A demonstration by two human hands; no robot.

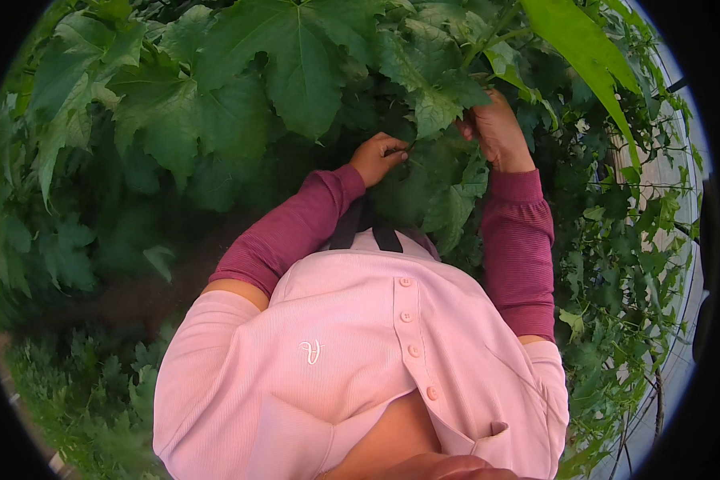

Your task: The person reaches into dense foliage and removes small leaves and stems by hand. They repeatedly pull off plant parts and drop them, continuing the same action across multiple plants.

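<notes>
My left hand (381,158) reaches in among dark foliage, its thumb and fingertips pinched together at a thin stem (413,146) beside a drooping leaf. Up and to the right, my right hand (497,133) is raised with bent fingers beside a lobed green leaf (437,102). That leaf partly covers the fingertips, so what they touch is hidden. Between and below the hands hangs another crinkled leaf (453,210). A broad, deeply lobed leaf (303,66) spreads above my left hand.
Dense climbing foliage (156,114) fills the front and left. A bright long leaf (582,51) arches down at upper right. Vines (621,258) climb along the right, with a pale surface (684,312) behind them. Low leafy plants (90,396) grow at lower left.
</notes>
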